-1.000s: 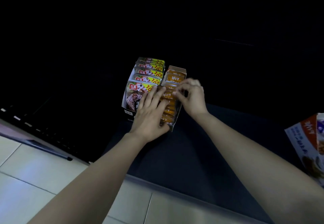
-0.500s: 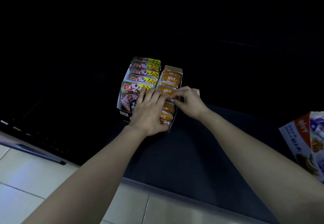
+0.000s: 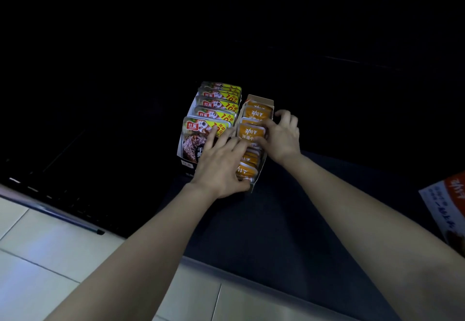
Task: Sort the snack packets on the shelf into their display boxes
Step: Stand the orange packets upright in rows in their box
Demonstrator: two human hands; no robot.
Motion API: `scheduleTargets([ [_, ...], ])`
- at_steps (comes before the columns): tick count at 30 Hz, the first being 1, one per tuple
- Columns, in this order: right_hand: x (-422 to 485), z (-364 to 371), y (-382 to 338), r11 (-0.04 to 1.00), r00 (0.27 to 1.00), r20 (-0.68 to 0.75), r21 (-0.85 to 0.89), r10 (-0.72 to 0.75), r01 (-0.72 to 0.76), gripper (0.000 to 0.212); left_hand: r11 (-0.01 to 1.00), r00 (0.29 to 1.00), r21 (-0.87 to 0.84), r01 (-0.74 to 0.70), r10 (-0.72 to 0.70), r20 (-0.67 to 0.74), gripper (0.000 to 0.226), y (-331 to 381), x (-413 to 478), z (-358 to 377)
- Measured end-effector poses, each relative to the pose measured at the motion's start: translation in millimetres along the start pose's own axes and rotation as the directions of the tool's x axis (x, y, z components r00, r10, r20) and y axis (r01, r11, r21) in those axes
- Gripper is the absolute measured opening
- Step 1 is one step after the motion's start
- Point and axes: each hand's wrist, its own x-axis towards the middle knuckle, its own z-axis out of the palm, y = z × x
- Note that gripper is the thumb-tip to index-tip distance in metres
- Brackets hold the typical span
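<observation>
far left, a strip of pale floor tiles [image 3: 37,257] shows below a dark rail [image 3: 63,216], and everything above that is too dark to read. the shelf [image 3: 276,232] is a dim blue-grey surface whose back is lost in black. on it stand two display boxes side by side, touching. the left box [image 3: 181,152] holds a row of upright yellow-and-red packets [image 3: 216,115], and its near right corner is covered by the left hand [image 3: 221,164]. that hand lies fairly flat with its fingers stretched out and spread. its fingertips rest across the front yellow-and-red packet and over the seam onto the orange packets [image 3: 247,162] in the right box [image 3: 260,100], with the thumb down by that box's near end. it grasps nothing that can be seen, and it partly hides the near half of the orange row. a raised orange packet [image 3: 251,132] stands mid-box just beyond the left fingertips. the right hand [image 3: 283,137] pinches its right edge with curled fingers. at the far right a red-and-white packet [image 3: 448,207] is cut off by the frame.
</observation>
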Motion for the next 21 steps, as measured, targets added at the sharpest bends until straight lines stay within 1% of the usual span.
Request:
scheduleTargets([
  [3, 4, 4, -4, 0.999, 0.999, -0.023, 0.032, 0.024, -0.023, 0.051, 1.0, 1.0, -0.007, -0.002, 0.002, -0.006, 0.082, 0, 0, 1],
  [7, 4, 4, -4, 0.989, 0.996, -0.003, 0.119, 0.088, -0.087, 0.041, 1.0, 1.0, -0.018, 0.009, -0.009, 0.006, 0.083, 0, -1, 2],
  [9, 3, 1, -3, 0.977, 0.993, -0.101, 0.207, 0.066, -0.044, 0.027, 1.0, 1.0, -0.013, 0.014, -0.014, 0.007, 0.084, 1, -1, 2],
  [11, 2, -6, -6, 0.946, 0.963, -0.266, 0.32, 0.035, 0.054, 0.015, 1.0, 1.0, -0.019, 0.02, -0.019, 0.016, 0.085, 1, -2, 2],
  [12, 2, -10, -7, 0.938, 0.941, -0.337, 0.33, 0.01, 0.108, 0.012, 0.999, 1.0, -0.022, 0.023, -0.022, 0.014, 0.085, 1, -2, 3],
  [13, 2, -13, -8, 0.941, 0.93, -0.368, 0.305, -0.028, 0.149, 0.011, 0.999, 1.0, -0.023, 0.025, -0.025, 0.012, 0.085, 1, -2, 3],
  [14, 0, -13, -7, 0.945, 0.937, -0.342, 0.277, -0.071, 0.173, 0.01, 0.999, 1.0, -0.025, 0.027, -0.026, 0.014, 0.086, 1, -1, 2],
  [15, -3, -12, -6, 0.95, 0.959, -0.268, 0.264, -0.094, 0.167, 0.009, 0.999, 0.999, -0.03, 0.029, -0.029, 0.014, 0.089, 1, -2, 2],
  [17, -9, -9, -1, 0.956, 0.993, -0.103, 0.279, -0.065, 0.092, 0.01, 0.999, 0.999, -0.031, 0.035, -0.035, 0.021, 0.098, 2, -2, 2],
  [18, -11, -7, 2, 0.955, 0.996, -0.065, 0.288, -0.056, 0.072, 0.011, 0.999, 0.999, -0.022, 0.038, -0.037, 0.029, 0.103, 3, -2, 1],
  [21, -14, -10, 6, 0.955, 0.992, -0.032, 0.268, -0.123, 0.127, 0.012, 0.999, 0.999, 0.018, 0.029, -0.029, 0.036, 0.112, 2, 0, 0],
])
